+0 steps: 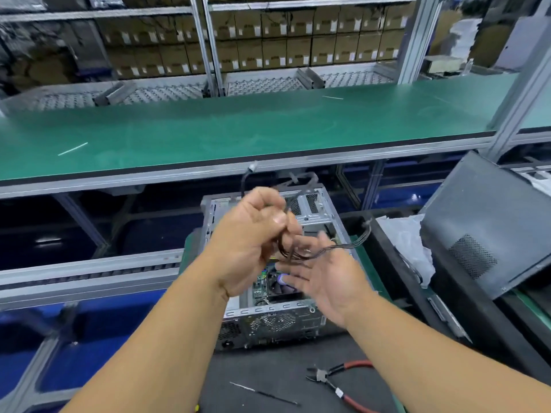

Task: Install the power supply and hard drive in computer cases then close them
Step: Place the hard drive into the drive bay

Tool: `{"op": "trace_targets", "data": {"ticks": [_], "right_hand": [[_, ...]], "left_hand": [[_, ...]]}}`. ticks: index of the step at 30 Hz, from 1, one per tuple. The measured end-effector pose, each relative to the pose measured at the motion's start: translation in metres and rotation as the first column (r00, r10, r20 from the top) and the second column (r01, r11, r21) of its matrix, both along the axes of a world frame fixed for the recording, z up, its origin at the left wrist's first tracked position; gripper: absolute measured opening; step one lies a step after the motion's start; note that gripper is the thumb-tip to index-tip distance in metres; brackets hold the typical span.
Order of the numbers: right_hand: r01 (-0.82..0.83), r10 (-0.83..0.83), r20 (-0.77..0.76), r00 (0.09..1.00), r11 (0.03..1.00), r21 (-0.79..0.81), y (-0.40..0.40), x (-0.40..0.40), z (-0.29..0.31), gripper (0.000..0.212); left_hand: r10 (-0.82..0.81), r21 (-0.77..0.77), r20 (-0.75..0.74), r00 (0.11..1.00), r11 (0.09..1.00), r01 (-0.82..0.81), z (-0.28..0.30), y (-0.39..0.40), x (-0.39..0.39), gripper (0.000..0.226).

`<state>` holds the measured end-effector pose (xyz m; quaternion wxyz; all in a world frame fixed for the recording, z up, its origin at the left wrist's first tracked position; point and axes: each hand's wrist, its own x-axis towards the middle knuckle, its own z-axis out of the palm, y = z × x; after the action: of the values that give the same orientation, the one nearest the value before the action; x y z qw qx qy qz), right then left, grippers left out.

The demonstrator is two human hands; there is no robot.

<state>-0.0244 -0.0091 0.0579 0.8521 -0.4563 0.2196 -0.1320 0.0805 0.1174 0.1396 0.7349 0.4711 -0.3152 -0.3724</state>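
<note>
Over the open computer case (268, 293), which lies on its side on the dark bench (268, 374) below the green belt (238, 129), the person's two hands meet around a bundle of black cables (301, 253). No brand or writing can be read anywhere: the cartons (298, 40) on the rack behind carry pale labels, but they are too blurred to make out. The left hand (253, 236) is curled, thumb and fingers pinching the cables up near their top. The right hand (325, 275) is spread flat, palm up, fingers straight and smeared by motion, with cable strands lying across it. One strand runs off right to a small connector (368, 223); another rises behind the left hand to a pale plug (252, 166). Both hands hide much of the case's inside; a bit of circuit board and a fan grille at its near end show. A dark side panel (489, 231) leans at the right, its edge cut off. Red-handled pliers (340, 383) lie near the front of the bench.
</note>
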Motion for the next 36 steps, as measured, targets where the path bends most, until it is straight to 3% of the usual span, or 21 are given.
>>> {"op": "trace_targets", "data": {"ticks": [2,6,8,10,12,14,18,22,26,29,33,36], "right_hand": [[0.000,-0.012,0.058,0.998,0.980,0.199,-0.005,-0.024,0.000,0.040],[0.249,-0.201,-0.228,0.953,0.948,0.201,-0.008,-0.086,-0.036,0.030],[0.389,-0.295,-0.371,0.881,0.897,0.211,-0.006,-0.116,-0.060,0.024],[0.531,-0.390,-0.516,0.762,0.833,0.155,-0.007,-0.139,-0.089,0.026],[0.573,-0.404,-0.599,0.691,0.812,0.113,-0.008,-0.155,-0.113,0.032],[0.520,-0.374,-0.650,0.662,0.854,0.037,-0.012,-0.166,-0.128,0.039],[0.413,-0.413,-0.681,0.605,0.894,-0.174,-0.036,-0.182,-0.146,0.050],[0.333,-0.466,-0.663,0.586,0.884,-0.327,-0.063,-0.196,-0.153,0.038],[0.073,-0.545,-0.632,0.551,0.786,-0.614,-0.092,-0.205,-0.155,0.027],[0.080,-0.586,-0.605,0.539,0.751,-0.656,-0.114,-0.207,-0.158,0.029],[0.076,-0.593,-0.573,0.566,0.729,-0.680,-0.150,-0.202,-0.162,0.027],[-0.086,-0.624,-0.560,0.545,0.623,-0.778,-0.179,-0.196,-0.158,0.030]], "left_hand": [[-0.133,0.176,0.165,0.977,0.979,0.104,-0.021,-0.005,-0.020,0.026],[-0.407,0.459,0.473,0.781,0.871,0.176,-0.069,-0.017,-0.059,0.045],[-0.507,0.549,0.611,0.608,0.825,0.136,-0.097,-0.022,-0.075,0.043],[-0.553,0.587,0.754,0.354,0.810,0.014,-0.125,-0.029,-0.088,0.038],[-0.616,0.631,0.775,0.140,0.767,-0.115,-0.152,-0.035,-0.099,0.040],[-0.691,0.672,0.722,0.020,0.695,-0.255,-0.174,-0.038,-0.107,0.037],[-0.756,0.708,0.653,0.054,0.582,-0.400,-0.204,-0.038,-0.109,0.038],[-0.728,0.642,0.686,0.001,0.604,-0.471,-0.208,-0.044,-0.110,0.026],[-0.748,0.687,0.659,-0.079,0.641,-0.342,-0.201,-0.053,-0.119,0.016],[-0.752,0.694,0.643,-0.141,0.651,-0.309,-0.195,-0.065,-0.130,0.023],[-0.804,0.722,0.578,-0.143,0.585,-0.369,-0.182,-0.089,-0.139,0.027],[-0.815,0.754,0.571,-0.098,0.567,-0.332,-0.173,-0.111,-0.148,0.022]]}}
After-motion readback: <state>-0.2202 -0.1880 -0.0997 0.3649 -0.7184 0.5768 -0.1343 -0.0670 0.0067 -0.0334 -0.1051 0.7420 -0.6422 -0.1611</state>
